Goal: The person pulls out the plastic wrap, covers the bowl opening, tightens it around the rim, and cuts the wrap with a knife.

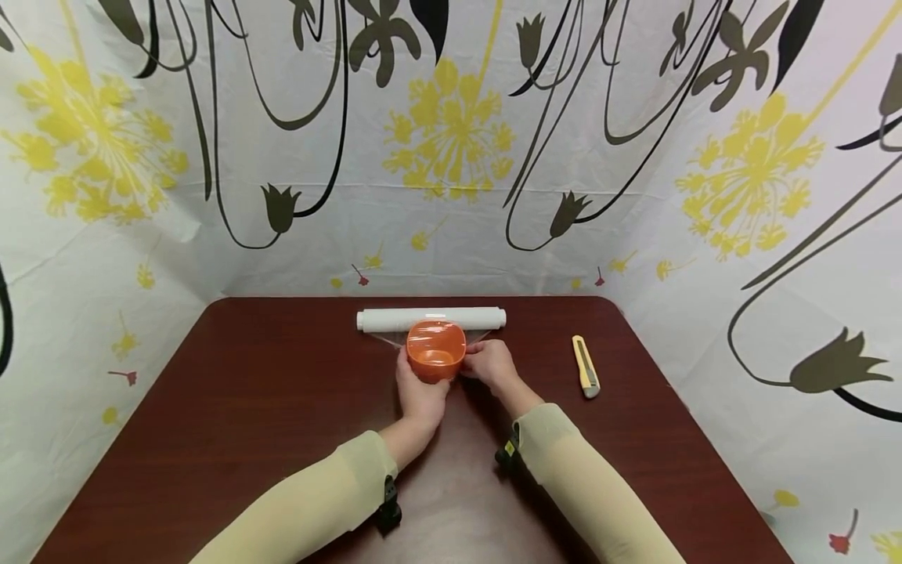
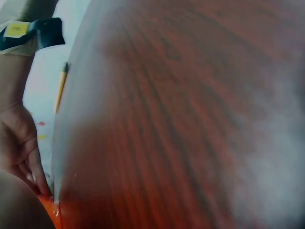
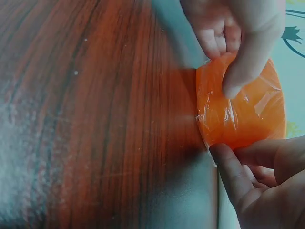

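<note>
An orange bowl (image 1: 437, 350) with clear cling film (image 3: 259, 106) stretched over it sits tilted between both hands at the table's far middle. My left hand (image 1: 421, 398) grips it from the near left side, the thumb lying along its film-covered wall in the right wrist view. At the bowl's right side, my right hand (image 1: 491, 363) pinches the film between thumb and forefinger, fingertips right at the bowl's edge. Just behind stands the white cling film roll (image 1: 431, 318), from which a sheet of film runs to the bowl. The left wrist view catches only a corner of the bowl (image 2: 53, 212).
A yellow utility knife (image 1: 586, 366) lies to the right on the dark red wooden table (image 1: 282, 392). Behind the table's far edge hangs a white flowered curtain (image 1: 395, 258), which also runs along both sides.
</note>
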Demonstrator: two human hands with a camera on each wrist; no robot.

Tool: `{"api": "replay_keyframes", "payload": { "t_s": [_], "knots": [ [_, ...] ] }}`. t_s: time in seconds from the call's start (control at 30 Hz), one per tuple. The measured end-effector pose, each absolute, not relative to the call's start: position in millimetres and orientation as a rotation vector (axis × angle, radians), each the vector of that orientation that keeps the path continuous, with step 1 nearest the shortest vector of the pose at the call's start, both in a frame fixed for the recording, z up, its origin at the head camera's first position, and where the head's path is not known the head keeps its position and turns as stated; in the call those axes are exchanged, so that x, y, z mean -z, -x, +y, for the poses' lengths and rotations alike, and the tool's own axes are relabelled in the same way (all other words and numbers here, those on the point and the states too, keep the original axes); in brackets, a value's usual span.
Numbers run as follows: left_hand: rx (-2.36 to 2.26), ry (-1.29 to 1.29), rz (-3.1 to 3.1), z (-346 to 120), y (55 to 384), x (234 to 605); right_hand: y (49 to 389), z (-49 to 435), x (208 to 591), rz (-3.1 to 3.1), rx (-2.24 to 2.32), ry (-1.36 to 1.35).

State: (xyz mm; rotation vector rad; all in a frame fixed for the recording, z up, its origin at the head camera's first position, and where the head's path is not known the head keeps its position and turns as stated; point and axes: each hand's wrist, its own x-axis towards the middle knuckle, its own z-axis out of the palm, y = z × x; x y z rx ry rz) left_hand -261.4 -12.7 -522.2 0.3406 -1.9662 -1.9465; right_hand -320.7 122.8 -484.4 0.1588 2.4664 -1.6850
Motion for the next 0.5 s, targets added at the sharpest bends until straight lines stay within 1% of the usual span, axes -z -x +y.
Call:
{"api": "replay_keyframes", "payload": {
  "t_s": [0.17, 0.5],
  "knots": [
    [1.848, -0.415, -1.951, -3, 267, 524, 321, 124, 486, 2.454, 1.684, -0.160],
    [1.774, -0.461, -1.976, 7, 271, 527, 318, 126, 483, 2.430, 1.668, -0.155]
  ]
}}
